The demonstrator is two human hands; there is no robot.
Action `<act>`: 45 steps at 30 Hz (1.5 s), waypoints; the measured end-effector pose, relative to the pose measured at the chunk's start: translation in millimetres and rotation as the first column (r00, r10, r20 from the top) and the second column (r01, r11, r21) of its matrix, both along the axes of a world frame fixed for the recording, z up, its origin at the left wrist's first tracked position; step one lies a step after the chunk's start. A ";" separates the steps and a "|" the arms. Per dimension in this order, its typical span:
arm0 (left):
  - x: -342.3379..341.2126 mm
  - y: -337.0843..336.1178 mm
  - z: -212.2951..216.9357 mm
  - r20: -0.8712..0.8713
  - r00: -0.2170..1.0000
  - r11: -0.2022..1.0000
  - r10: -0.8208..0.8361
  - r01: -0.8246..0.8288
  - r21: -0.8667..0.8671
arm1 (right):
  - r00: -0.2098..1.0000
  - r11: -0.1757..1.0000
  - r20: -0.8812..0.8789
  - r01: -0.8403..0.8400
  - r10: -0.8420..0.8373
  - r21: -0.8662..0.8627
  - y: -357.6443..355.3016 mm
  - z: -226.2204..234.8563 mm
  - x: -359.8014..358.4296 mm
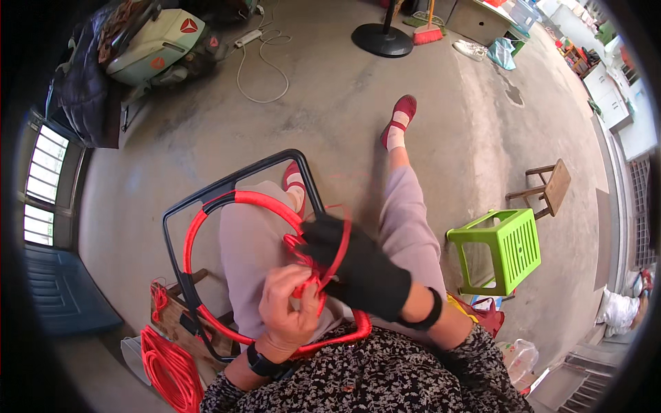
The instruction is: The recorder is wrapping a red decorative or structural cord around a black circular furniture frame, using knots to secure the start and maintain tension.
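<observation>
A round hoop [187, 241], mostly wound with red cord and with bare black parts, lies over my lap. It is joined to a black tubular frame [227, 180] that rests across my left leg. My bare left hand [288, 313] pinches red cord [314, 283] near the middle of the hoop. Close against it, my right hand [361, 265], in a black glove and blurred by motion, has its fingers curled round a small bunch of the cord. A loop of cord [342, 244] passes over the glove. The glove hides part of the hoop.
A hank of red cord [169, 372] hangs by a wooden stool [213, 337] at my left. To my right stand a green plastic stool [497, 244] and a small wooden stool [551, 187]. A scooter [155, 51], a power strip [248, 38] and a black round base [382, 41] are farther off.
</observation>
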State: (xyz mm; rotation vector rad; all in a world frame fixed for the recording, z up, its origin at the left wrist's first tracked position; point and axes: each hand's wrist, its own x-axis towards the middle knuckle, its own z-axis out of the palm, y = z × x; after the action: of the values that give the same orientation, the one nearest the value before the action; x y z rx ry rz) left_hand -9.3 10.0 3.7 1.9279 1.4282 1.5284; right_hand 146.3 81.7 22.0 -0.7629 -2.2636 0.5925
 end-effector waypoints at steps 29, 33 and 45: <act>7.1 8.5 -17.7 0.805 0.464 0.569 0.369 0.572 -0.591 | 0.650 0.298 -0.115 0.179 -0.751 -0.937 -5.2 -82.2 148.4; 7.3 8.6 -20.3 0.792 0.513 0.576 0.330 0.555 -0.600 | 0.904 0.189 -0.263 -0.208 -0.336 -0.960 -11.8 -44.0 73.8; 3.3 5.2 -27.4 0.818 0.472 0.601 0.329 0.563 -0.567 | 0.419 0.113 -0.460 -0.632 -0.783 -0.766 -12.9 -41.7 39.0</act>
State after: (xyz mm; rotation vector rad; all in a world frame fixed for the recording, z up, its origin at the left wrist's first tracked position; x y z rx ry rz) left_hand -6.0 15.2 -23.7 0.4427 1.0497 1.1189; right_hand 185.3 68.9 -19.7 -0.7742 -0.2499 2.0290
